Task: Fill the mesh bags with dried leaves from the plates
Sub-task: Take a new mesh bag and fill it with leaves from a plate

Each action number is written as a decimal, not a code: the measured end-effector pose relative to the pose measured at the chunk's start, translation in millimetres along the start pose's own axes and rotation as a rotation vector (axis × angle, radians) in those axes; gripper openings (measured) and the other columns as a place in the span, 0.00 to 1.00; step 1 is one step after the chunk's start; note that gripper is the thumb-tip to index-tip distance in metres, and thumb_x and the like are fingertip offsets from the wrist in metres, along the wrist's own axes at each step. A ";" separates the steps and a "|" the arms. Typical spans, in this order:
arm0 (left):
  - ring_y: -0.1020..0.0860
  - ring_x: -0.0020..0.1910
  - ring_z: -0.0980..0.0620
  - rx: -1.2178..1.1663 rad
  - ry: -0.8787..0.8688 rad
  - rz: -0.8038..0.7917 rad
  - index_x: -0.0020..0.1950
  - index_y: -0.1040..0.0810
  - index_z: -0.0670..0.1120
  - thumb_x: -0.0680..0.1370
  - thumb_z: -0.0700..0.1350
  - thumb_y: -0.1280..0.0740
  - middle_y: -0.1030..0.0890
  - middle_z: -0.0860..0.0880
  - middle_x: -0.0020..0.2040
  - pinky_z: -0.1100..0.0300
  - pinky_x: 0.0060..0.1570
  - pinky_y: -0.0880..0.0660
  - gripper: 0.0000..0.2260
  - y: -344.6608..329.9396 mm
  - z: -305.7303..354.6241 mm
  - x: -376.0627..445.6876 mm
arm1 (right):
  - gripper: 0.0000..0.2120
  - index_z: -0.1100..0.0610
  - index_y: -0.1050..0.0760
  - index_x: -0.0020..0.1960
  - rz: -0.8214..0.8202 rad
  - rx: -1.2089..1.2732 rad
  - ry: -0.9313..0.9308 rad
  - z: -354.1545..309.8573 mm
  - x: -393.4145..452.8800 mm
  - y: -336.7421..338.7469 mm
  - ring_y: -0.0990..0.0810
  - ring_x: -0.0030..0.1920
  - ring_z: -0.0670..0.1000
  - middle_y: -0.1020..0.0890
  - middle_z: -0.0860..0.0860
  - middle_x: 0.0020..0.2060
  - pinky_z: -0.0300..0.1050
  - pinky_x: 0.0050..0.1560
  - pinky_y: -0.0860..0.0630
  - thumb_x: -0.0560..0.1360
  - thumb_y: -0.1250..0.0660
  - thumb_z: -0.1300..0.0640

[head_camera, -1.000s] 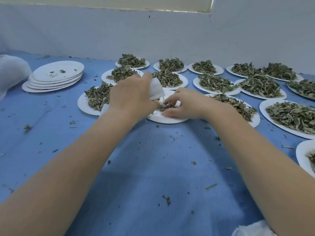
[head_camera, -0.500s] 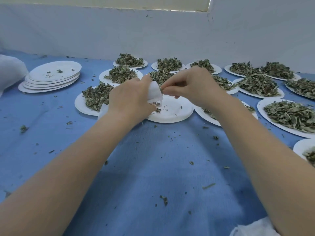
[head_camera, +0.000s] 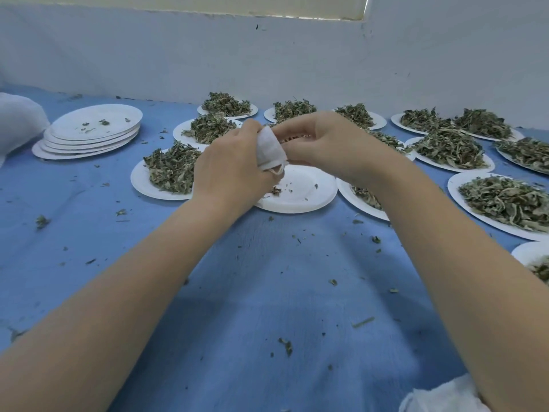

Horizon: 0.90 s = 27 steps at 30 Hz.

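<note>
The left hand (head_camera: 234, 171) gripped a small white mesh bag (head_camera: 271, 150), fingers curled round it so its mouth faced the right hand (head_camera: 323, 144), whose fingertips were pinched together at that opening, apparently pushing leaves in; whether any leaves were between them could not be told. Both hands hovered over a plate (head_camera: 300, 194) that held only a few crumbs, so that portion looked nearly all bagged. At the left edge a stack of emptied plates (head_camera: 89, 135) suggested several portions were already done. Much seemed left: a heaped plate of dried leaves (head_camera: 170, 171) sat just beside the left hand, and many more full plates (head_camera: 448, 150) spread across the back and right side of the blue cloth (head_camera: 267, 307). Loose leaf bits were scattered over the cloth. A white bundle of fabric (head_camera: 17, 120) lay at the far left, and more white material (head_camera: 439, 396) showed at the bottom right, possibly spare or filled bags. The right forearm covered part of a neighbouring plate, so reaching further ones would probably mean lifting clear of the near heaps.
</note>
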State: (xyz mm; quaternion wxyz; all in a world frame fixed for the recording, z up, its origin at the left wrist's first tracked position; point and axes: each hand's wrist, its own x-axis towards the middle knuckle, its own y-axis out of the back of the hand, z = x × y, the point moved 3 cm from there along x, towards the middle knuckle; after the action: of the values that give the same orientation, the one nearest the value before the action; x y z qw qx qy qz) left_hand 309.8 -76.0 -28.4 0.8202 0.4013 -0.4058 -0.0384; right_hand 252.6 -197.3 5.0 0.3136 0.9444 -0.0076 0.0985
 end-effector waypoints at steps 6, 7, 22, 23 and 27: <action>0.24 0.44 0.42 0.054 -0.061 0.042 0.59 0.28 0.42 0.71 0.51 0.30 0.21 0.44 0.48 0.56 0.36 0.36 0.21 -1.3 10.6 -6.6 | 0.07 0.55 0.16 0.43 0.273 -0.294 0.016 -0.5 7.7 -5.4 0.27 0.28 0.39 0.18 0.49 0.32 0.31 0.30 0.31 0.71 0.32 0.61; 0.25 0.44 0.42 0.056 -0.058 0.059 0.58 0.27 0.42 0.71 0.49 0.30 0.21 0.44 0.47 0.56 0.36 0.37 0.20 -0.6 11.4 -7.2 | 0.07 0.55 0.17 0.40 0.270 -0.302 0.012 -1.9 9.5 -9.0 0.29 0.24 0.40 0.21 0.48 0.28 0.30 0.25 0.35 0.71 0.33 0.62; 0.23 0.45 0.43 0.057 -0.147 -0.022 0.65 0.33 0.46 0.65 0.50 0.25 0.22 0.47 0.52 0.57 0.38 0.33 0.32 2.3 1.4 -0.2 | 0.10 0.67 0.23 0.52 -0.113 -0.223 0.002 -4.0 5.3 -0.6 0.24 0.48 0.68 0.21 0.68 0.48 0.62 0.54 0.25 0.76 0.39 0.63; 0.23 0.43 0.43 0.079 -0.156 -0.017 0.64 0.32 0.45 0.65 0.48 0.26 0.22 0.47 0.50 0.57 0.37 0.34 0.29 3.6 -0.4 1.1 | 0.10 0.65 0.21 0.54 -0.094 -0.179 0.020 -5.8 3.5 1.4 0.23 0.52 0.66 0.20 0.67 0.50 0.61 0.56 0.26 0.76 0.39 0.64; 0.31 0.37 0.46 0.100 -0.098 -0.020 0.56 0.28 0.45 0.66 0.45 0.29 0.26 0.50 0.41 0.56 0.35 0.36 0.20 13.5 -5.7 8.6 | 0.15 0.60 0.18 0.51 0.134 0.064 0.031 -4.2 1.8 10.2 0.16 0.46 0.52 0.15 0.56 0.44 0.44 0.51 0.20 0.73 0.40 0.70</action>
State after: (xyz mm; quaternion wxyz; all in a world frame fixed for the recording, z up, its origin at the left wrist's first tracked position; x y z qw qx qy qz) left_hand 315.9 -66.6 -15.6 0.7778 0.4434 -0.4430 -0.0462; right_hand 252.8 -202.9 14.6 0.2759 0.9497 -0.0627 0.1340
